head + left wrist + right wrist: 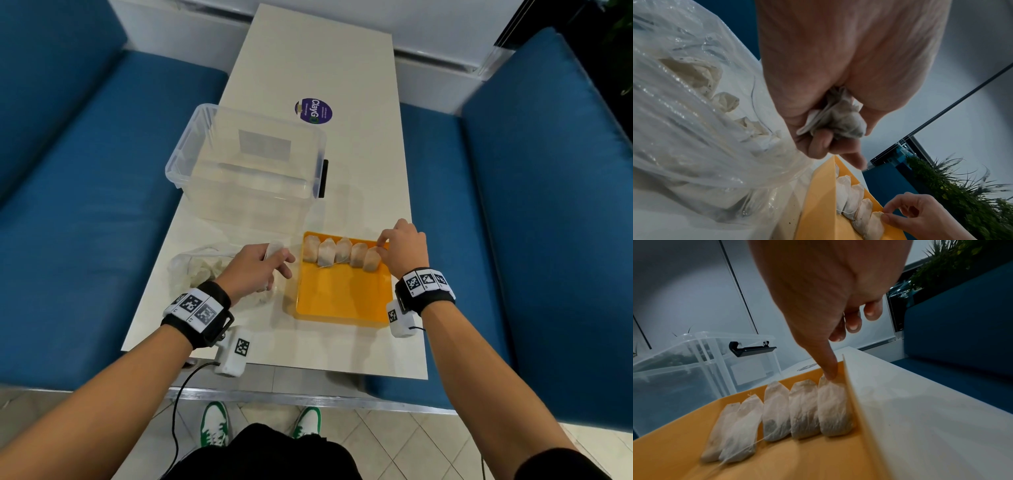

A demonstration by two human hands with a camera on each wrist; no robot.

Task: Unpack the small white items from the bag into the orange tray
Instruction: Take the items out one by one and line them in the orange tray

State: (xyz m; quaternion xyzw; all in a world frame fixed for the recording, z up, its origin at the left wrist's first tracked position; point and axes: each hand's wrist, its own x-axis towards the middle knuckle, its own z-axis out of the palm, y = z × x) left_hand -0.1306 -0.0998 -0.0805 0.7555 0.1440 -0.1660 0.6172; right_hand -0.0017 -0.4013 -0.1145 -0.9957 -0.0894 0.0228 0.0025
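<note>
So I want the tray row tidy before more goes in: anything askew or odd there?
Mostly tidy: five tea bags stand side by side along the far edge of the orange tray. One loose string trails from the second bag, and the two left bags overlap slightly.

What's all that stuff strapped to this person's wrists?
Both arms are bare. Each wrist carries a black band: the left wristband and the right wristband are covered with white tiles printed with black square codes. A small white camera box with its own code hangs beside the left band, trailing a black cable; a similar box sits by the right.
</note>
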